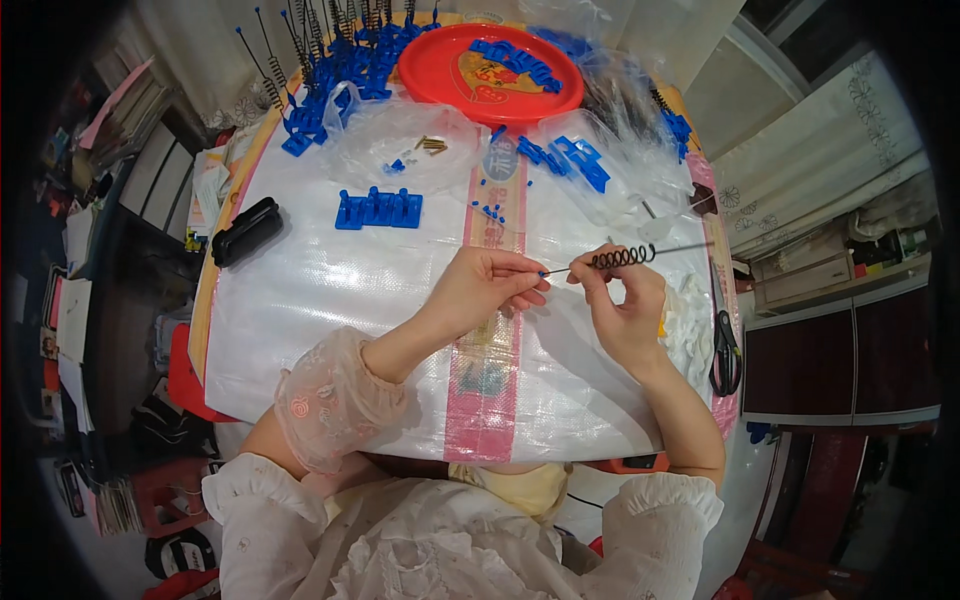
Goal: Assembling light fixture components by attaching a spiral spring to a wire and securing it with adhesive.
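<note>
My left hand (490,285), fingertips pinched together, holds a tiny blue cap (543,274) at the left end of a thin dark metal rod (685,247). The rod lies nearly level over the table, its far end pointing right. Around it sits a black coil spring (622,258), close to the fingers of my right hand (625,305), which is closed on the rod. How firmly the cap sits on the tip cannot be made out. Beyond my left hand, a blue plastic piece with upright posts (378,209) rests on the white sheet.
Small blue caps (490,211) and brass pins (432,144) lie farther back, near clear plastic bags (385,130). A red tray (430,75) holds blue parts. Sprung rods stand in blue pieces (345,60) at far left. Black case (246,232) left; scissors (725,355) right.
</note>
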Demonstrator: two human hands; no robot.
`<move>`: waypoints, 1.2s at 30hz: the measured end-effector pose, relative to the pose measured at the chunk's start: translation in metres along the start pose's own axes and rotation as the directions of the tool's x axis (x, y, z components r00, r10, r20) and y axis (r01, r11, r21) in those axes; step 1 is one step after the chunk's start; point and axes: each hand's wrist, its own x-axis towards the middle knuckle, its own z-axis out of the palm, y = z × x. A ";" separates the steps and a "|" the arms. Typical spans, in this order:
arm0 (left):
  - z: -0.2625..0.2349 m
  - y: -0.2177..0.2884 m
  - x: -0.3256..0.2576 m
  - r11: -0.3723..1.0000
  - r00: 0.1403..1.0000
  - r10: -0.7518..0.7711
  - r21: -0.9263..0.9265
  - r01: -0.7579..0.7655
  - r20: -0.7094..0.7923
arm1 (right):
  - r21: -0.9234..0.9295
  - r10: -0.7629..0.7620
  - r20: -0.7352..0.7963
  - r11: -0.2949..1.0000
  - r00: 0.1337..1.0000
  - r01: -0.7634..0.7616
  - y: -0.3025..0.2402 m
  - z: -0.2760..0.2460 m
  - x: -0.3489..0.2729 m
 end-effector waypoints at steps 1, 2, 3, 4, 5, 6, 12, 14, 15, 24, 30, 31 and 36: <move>0.000 0.001 -0.001 1.000 1.000 0.004 0.013 -0.004 0.008 | 0.063 0.041 -0.003 0.997 0.999 -0.041 0.001 -0.001 0.000; 0.001 0.002 -0.001 1.000 1.000 0.006 0.028 -0.006 0.019 | 0.125 0.084 -0.007 0.989 0.996 -0.083 0.004 -0.001 0.001; 0.001 0.002 0.000 1.000 1.000 0.007 0.013 -0.007 0.018 | 0.187 0.127 -0.008 0.975 0.992 -0.124 0.006 -0.002 0.002; 0.000 0.002 0.000 1.000 1.000 0.008 -0.002 -0.008 0.018 | 0.196 0.140 0.008 0.971 0.990 -0.139 0.006 -0.003 0.004; -0.001 0.001 0.000 1.000 1.000 0.008 -0.017 -0.008 0.014 | 0.207 0.151 0.028 0.966 0.988 -0.153 0.004 -0.005 0.007; -0.001 0.001 0.000 1.000 1.000 0.006 -0.010 -0.005 0.015 | 0.218 0.162 0.047 0.961 0.986 -0.168 0.003 -0.005 0.008; 0.000 0.003 0.000 1.000 1.000 -0.004 0.021 0.003 0.006 | 0.057 -0.002 0.021 0.998 1.000 0.001 0.003 -0.003 0.001; 0.000 0.001 0.000 1.000 1.000 -0.001 0.020 0.001 0.007 | 0.015 -0.024 0.063 1.000 0.998 0.023 -0.005 -0.005 0.002; -0.001 0.001 0.000 1.000 1.000 0.002 0.017 -0.002 0.011 | -0.005 -0.035 0.085 0.999 0.996 0.036 -0.009 -0.005 0.003; -0.003 -0.001 0.000 0.999 0.999 -0.001 0.032 0.000 0.037 | 0.000 -0.050 0.075 0.999 0.996 0.050 -0.015 -0.005 0.004; -0.002 0.002 -0.001 0.999 0.999 0.009 0.049 -0.011 0.044 | 0.020 -0.114 0.015 0.993 0.993 0.114 -0.008 0.001 0.002; -0.003 0.002 -0.001 0.999 0.999 0.011 0.048 -0.013 0.047 | 0.016 -0.117 0.020 0.993 0.993 0.116 -0.008 0.001 0.002; -0.001 0.003 -0.001 0.998 0.999 -0.007 0.060 0.004 0.046 | 0.019 -0.092 -0.002 0.996 0.996 0.092 -0.008 0.001 0.002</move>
